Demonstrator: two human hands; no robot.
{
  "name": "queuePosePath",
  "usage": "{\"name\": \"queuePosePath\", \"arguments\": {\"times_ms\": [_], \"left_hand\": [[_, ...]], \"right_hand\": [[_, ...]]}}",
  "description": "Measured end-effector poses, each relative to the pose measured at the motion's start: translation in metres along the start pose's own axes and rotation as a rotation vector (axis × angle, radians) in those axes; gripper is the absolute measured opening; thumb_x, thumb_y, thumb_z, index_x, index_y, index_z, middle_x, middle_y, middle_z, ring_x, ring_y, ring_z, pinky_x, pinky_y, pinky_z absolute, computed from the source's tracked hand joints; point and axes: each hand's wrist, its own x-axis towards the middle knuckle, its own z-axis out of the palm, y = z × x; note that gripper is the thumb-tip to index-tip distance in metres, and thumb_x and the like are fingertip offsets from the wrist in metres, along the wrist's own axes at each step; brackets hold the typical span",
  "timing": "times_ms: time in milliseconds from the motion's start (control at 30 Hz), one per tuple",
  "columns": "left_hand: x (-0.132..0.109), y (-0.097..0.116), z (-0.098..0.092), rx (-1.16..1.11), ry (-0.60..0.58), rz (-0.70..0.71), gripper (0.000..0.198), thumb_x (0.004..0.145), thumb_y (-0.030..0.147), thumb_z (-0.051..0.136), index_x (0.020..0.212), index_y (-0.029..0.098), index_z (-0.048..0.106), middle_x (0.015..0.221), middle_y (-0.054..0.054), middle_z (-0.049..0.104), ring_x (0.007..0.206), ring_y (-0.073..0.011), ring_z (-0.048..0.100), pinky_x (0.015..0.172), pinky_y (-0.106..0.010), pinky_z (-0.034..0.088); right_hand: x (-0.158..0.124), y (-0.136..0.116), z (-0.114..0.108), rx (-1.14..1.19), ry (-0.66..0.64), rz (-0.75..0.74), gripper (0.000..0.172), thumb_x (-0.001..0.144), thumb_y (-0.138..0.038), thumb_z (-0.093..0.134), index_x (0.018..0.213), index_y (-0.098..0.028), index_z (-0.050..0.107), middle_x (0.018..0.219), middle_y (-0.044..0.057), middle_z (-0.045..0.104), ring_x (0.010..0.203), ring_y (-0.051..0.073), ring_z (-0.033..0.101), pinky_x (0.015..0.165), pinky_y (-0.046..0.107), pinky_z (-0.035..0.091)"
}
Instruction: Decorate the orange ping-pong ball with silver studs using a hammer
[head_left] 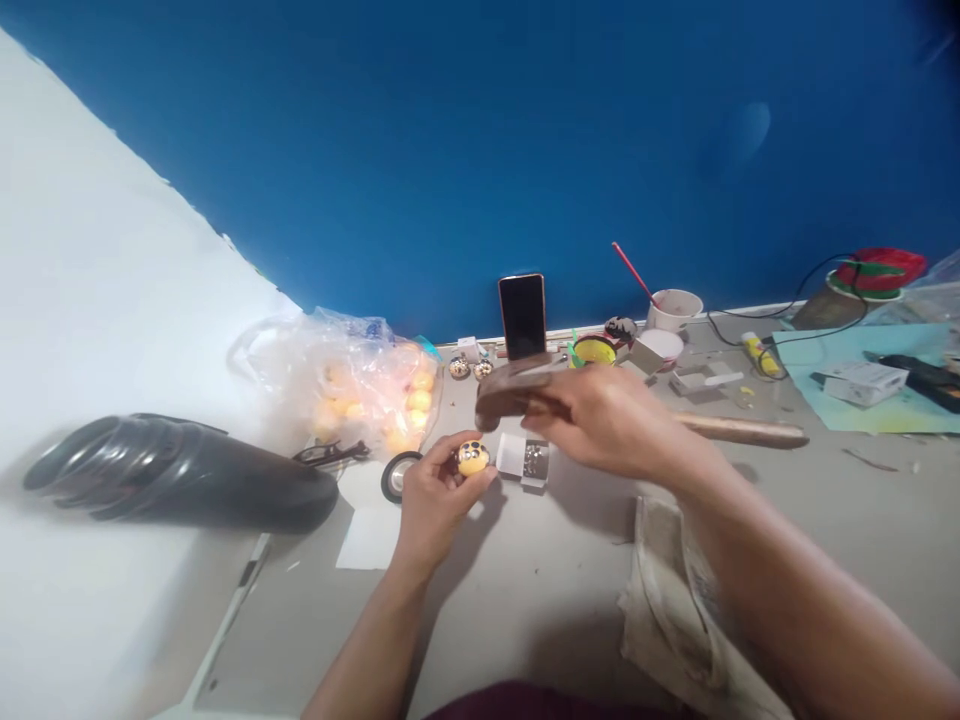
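My left hand (435, 495) is closed around a small yellow ball with dark painted dots (473, 457), held just above the grey table (525, 580). My right hand (607, 420) grips a hammer (517, 392) near its head, the head poised a little above and right of the ball; its wooden handle (739, 430) runs off to the right. A small clear container with a white lid (525, 460) lies on the table right behind the ball, under the right hand.
A clear bag of yellow balls (360, 385) lies at the left, beside a black shiny object (180, 470) and a tape roll (395, 475). A phone (522, 315) leans on the blue wall. Paint cups (673, 308), boxes and cables crowd the back right. A cloth (675, 590) lies under my right forearm.
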Motion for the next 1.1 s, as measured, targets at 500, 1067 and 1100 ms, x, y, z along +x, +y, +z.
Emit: {"name": "queuePosePath", "arguments": {"times_ms": [500,1067,1100], "left_hand": [[0.007,-0.009,-0.003,-0.184,-0.079,-0.101,0.046,0.071,0.034,0.083,0.111,0.018,0.067,0.088,0.001,0.065,0.061,-0.0086,0.056,0.060,-0.023,0.049],[0.003,-0.003,0.002,-0.088,-0.168,-0.149,0.046,0.069,0.034,0.083,0.110,0.018,0.068,0.083,0.000,0.068,0.060,-0.0104,0.056,0.059,-0.025,0.051],[0.002,-0.003,0.002,-0.079,-0.168,-0.147,0.046,0.069,0.034,0.082,0.110,0.018,0.068,0.083,0.000,0.068,0.060,-0.0104,0.056,0.059,-0.025,0.051]], "right_hand": [[0.030,0.071,0.051,-0.274,-0.235,0.366,0.021,0.086,-0.026,0.057,0.101,-0.019,0.068,0.098,0.011,0.073,0.089,0.026,0.067,0.067,0.030,0.040],[0.020,0.018,0.060,-0.356,-0.459,0.065,0.022,0.086,-0.014,0.059,0.102,-0.013,0.075,0.099,0.019,0.074,0.096,0.031,0.071,0.075,0.035,0.053],[0.019,0.013,0.061,-0.365,-0.498,0.058,0.024,0.084,-0.012,0.060,0.103,-0.011,0.075,0.097,0.020,0.075,0.096,0.031,0.072,0.075,0.036,0.053]]}}
